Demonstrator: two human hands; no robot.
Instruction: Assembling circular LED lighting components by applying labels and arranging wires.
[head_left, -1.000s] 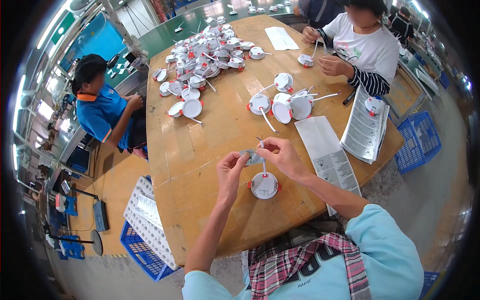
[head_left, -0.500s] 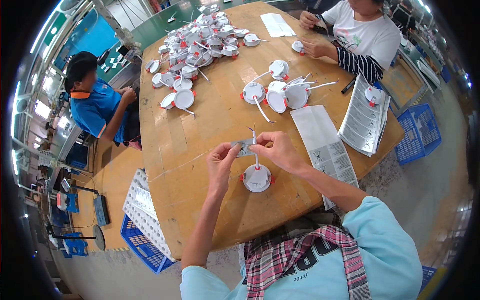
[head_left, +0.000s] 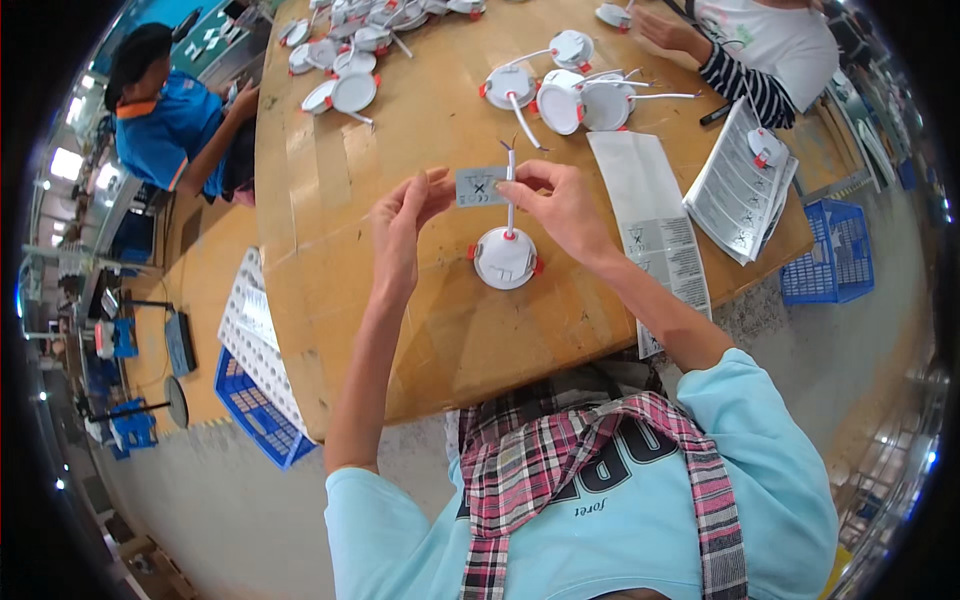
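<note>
A round white downlight [head_left: 505,262] with red clips lies on the table in front of me. Its white cable [head_left: 511,218] runs away from me and ends in bare thin wires. My right hand [head_left: 562,208] pinches this cable together with the right end of a small silver-grey label [head_left: 476,187]. The label sticks out leftward from the cable, with its printed side up. My left hand [head_left: 408,222] is just left of the label, off its edge, with loosely bent fingers apart and nothing visible in them.
Several downlights [head_left: 606,104] lie ahead, with a larger pile [head_left: 355,62] at the far left. Label sheets [head_left: 640,190] and a stack of sheets [head_left: 735,185] lie to the right. Blue baskets [head_left: 828,252] stand beside the table. Two people [head_left: 165,120] work nearby.
My left hand has let go of the label's left end and moved left. My right hand still pinches label and cable. The whole view has shifted, with the table higher in it.
</note>
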